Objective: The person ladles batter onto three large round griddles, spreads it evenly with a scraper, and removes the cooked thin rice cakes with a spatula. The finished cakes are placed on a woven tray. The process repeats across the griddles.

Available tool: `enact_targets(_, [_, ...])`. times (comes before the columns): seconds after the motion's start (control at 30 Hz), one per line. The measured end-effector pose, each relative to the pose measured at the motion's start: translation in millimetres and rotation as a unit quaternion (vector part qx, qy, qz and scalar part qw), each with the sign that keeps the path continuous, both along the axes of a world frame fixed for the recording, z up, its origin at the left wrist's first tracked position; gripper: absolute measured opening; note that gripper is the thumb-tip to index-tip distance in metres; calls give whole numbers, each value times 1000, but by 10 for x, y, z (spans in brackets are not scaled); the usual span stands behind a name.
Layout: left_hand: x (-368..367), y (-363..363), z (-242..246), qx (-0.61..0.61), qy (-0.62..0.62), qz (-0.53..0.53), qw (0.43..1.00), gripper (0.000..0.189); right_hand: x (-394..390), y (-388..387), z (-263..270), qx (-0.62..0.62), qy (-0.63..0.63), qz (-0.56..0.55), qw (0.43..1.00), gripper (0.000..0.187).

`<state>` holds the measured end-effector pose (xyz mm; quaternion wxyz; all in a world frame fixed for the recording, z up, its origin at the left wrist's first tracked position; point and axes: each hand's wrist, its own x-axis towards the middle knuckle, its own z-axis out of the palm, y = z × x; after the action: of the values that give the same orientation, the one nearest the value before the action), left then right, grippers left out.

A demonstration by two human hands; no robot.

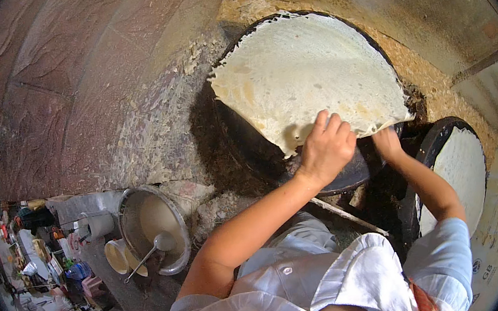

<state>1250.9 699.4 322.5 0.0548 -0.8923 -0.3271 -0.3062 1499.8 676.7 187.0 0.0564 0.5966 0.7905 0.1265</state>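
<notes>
A large, thin, pale flatbread with ragged edges covers most of a round black griddle. Its front edge is lifted, baring the griddle's dark near side. My left hand grips that edge near the middle, knuckles up. To its right, my right hand reaches under the same edge; its fingers are hidden beneath the sheet. Light brown patches mark the bread's surface.
At right, a second black griddle bears another pale sheet. On the left stands a metal pot of pale batter with a ladle across it, beside a yellowish tub. A stick lies before me. Clutter fills the lower left.
</notes>
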Motion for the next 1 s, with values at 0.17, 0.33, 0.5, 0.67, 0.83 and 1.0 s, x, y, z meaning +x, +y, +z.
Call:
enact_targets(0.17, [-238, 424, 66, -117, 30, 75, 990, 8, -252, -1083, 271, -226, 138, 314, 912, 42])
enact_targets(0.33, [-286, 1078, 898, -25, -16, 110, 994, 9, -1984, -398, -2, -96, 196, 351, 910, 39])
enact_targets(0.5, [-112, 1169, 1555, 143, -23, 75, 987, 14, -2636, 1536, -487, 17, 163, 111, 980, 31])
enact_targets(0.67, [-317, 1000, 1483, 97, -17, 53, 994, 15, -801, 2576, -225, -13, 216, -164, 962, 17])
enact_targets(0.83, [-419, 825, 690, -50, 15, 36, 998, 11, 676, 1172, -186, -49, 139, -277, 950, 30])
enact_targets(1.0, [-691, 645, -605, -80, 72, -51, 993, 12, -91, -1080, -58, -28, 184, -34, 982, 44])
